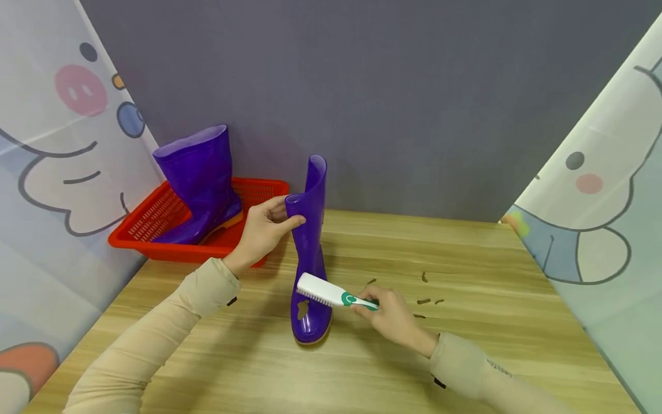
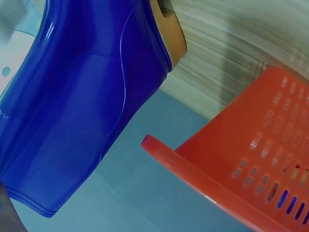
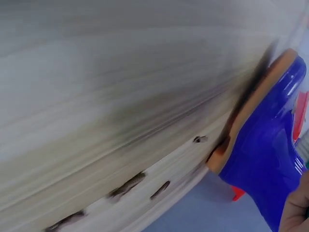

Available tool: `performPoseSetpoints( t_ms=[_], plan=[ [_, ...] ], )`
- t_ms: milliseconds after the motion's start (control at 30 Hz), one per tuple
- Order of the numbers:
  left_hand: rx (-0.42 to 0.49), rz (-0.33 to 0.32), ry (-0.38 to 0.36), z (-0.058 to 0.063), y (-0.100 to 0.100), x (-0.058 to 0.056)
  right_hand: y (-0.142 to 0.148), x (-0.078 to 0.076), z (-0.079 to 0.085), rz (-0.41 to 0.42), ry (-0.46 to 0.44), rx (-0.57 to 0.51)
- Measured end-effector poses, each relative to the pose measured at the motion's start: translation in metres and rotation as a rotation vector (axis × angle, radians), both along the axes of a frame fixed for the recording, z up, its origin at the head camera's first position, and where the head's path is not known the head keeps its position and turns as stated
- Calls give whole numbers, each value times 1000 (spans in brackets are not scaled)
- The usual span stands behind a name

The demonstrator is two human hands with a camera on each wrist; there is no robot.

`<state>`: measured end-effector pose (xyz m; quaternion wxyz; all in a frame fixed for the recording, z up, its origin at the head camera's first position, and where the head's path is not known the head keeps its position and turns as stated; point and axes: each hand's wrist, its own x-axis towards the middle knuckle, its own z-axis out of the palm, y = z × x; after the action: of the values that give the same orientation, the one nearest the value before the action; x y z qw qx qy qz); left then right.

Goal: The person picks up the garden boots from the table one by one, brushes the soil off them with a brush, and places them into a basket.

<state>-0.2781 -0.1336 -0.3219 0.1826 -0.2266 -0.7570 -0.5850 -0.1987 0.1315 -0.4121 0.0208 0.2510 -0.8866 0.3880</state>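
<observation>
A purple rain boot stands upright on the table, toe toward me, with a brown smear on its toe. My left hand pinches the top rim of its shaft between thumb and fingers. In the left wrist view the boot fills the left side, its tan heel showing. My right hand grips the green-and-white handle of a scrub brush. The brush head lies across the boot's instep, bristles facing down just above the smear. Only part of the right hand shows in the right wrist view.
A red plastic basket at the back left holds a second purple boot. Several small brown bits lie on the wooden table to the right. A grey panel rises behind, with cartoon-printed sheets at both sides.
</observation>
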Motion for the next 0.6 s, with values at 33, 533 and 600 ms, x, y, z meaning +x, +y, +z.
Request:
performPoseSetpoints(
  t_ms=[33, 533, 600],
  plan=[
    [-1, 1, -2, 0, 0, 0, -3, -1, 0, 0, 3, 1],
    [-27, -21, 8, -6, 0, 4, 4, 1, -5, 122, 155, 200],
    [-22, -30, 12, -5, -1, 4, 6, 3, -3, 117, 114, 215]
  ],
)
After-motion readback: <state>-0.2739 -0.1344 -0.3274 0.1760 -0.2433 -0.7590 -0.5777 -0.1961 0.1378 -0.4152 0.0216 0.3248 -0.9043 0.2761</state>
